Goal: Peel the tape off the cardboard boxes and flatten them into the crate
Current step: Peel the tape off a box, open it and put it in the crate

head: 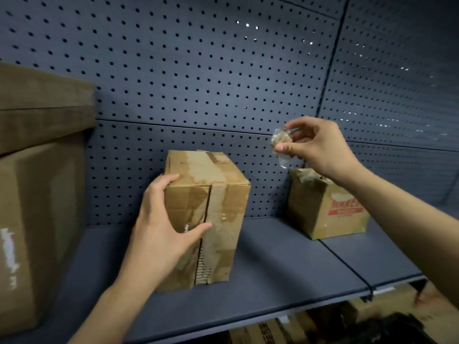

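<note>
A small worn cardboard box (pixel 218 194) stands upright on the dark shelf (pixel 285 264), its front seam split and patches of torn paper where tape ran. My left hand (pixel 161 232) grips its left front edge, thumb across the front face and fingers over the top corner. My right hand (pixel 320 147) is raised to the right of the box and pinches a crumpled wad of clear tape (pixel 280 145) between thumb and fingers. A second small box (pixel 323 209) with red print stands further right, below that hand, with crumpled tape in its open top.
Two large cardboard boxes (pixel 37 194) are stacked at the left end of the shelf. A dark pegboard wall (pixel 198 70) backs the shelf. Below the shelf's front edge, more printed cardboard (pixel 268 331) and a dark object (pixel 387 328) show.
</note>
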